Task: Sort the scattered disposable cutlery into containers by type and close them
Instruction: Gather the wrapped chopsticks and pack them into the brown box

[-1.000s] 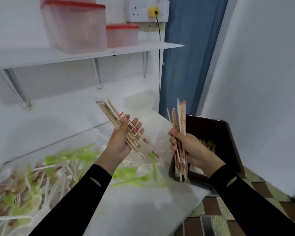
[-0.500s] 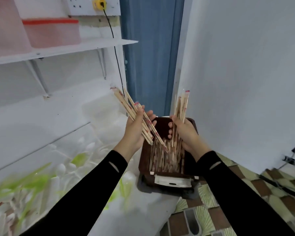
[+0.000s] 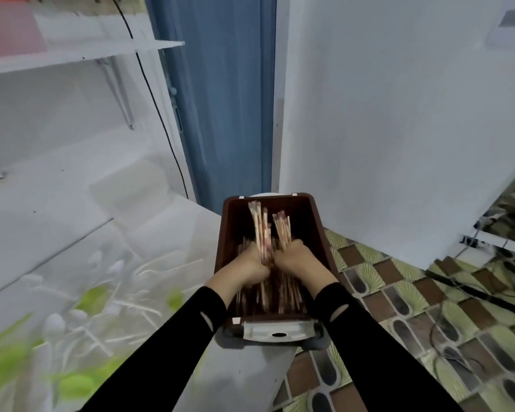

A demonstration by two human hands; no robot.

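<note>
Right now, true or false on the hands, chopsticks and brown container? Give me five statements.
1. The left hand grips one chopstick bundle and the right hand grips another. True.
2. Green and white plastic cutlery lies on the white counter, left of the brown container. True.
3. Both bundles are held above the counter, clear of the container. False: both hands and their bundles are down inside the container.
4. Apart from the two bundles, the container holds nothing. False: loose chopsticks already lie along its bottom.
5. The container is open on top. True.
</note>
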